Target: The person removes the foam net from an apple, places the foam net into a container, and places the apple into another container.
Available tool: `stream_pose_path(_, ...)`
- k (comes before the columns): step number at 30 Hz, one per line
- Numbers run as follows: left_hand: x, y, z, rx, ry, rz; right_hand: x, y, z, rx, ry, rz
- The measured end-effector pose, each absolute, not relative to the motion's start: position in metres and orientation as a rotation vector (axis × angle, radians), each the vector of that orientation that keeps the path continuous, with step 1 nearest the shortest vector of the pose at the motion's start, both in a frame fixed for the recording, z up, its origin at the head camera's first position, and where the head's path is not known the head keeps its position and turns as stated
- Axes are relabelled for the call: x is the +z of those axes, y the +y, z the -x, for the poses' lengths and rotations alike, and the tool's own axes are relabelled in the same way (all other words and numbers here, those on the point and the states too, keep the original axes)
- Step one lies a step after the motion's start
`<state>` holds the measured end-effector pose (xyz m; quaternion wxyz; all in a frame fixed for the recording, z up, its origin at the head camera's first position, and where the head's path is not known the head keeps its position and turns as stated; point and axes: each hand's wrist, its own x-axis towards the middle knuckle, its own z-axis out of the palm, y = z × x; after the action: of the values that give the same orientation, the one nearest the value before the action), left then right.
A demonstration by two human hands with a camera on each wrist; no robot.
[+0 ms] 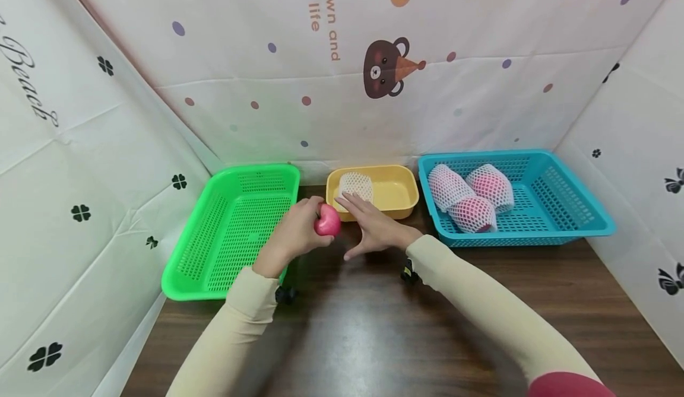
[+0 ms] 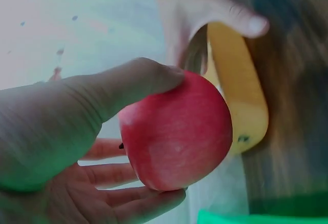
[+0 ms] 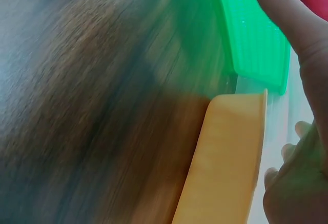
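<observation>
My left hand (image 1: 295, 231) grips a red apple (image 1: 328, 221) between the thumb and fingers, above the table between the green basket (image 1: 181, 284) and the small yellow basket (image 1: 398, 213). In the left wrist view the thumb lies on the apple's upper side and the fingers curl beneath it, a dark stem showing. Just right of the apple, my right hand (image 1: 374, 225) is held with its fingers spread and nothing in its grasp. Its fingertips overlap a white foam net (image 1: 355, 184) inside the yellow basket in the head view.
A blue basket (image 1: 513, 240) stands at the right with several net-wrapped pink-red fruits (image 1: 490, 186) at its left end. The green basket's slotted bottom shows bare. Brown wood table (image 1: 347, 337) extends toward me, and printed white cloth (image 1: 256, 130) hangs behind and at both sides.
</observation>
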<state>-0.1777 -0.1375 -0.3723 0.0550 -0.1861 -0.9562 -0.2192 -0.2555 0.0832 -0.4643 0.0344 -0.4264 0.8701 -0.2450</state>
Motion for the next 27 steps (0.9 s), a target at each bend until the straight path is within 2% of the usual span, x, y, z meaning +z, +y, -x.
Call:
stream_pose_path(11,-0.349,-0.192,0.197,-0.697,-2.877,0.512,-0.455,0.058,0.251,-0.780,2.688,1.388)
stream_pose_path(27,-0.352,-0.274,0.218,-0.607,-2.874,0.407,-0.457,0.015,0.241,-0.833,2.620,1.390)
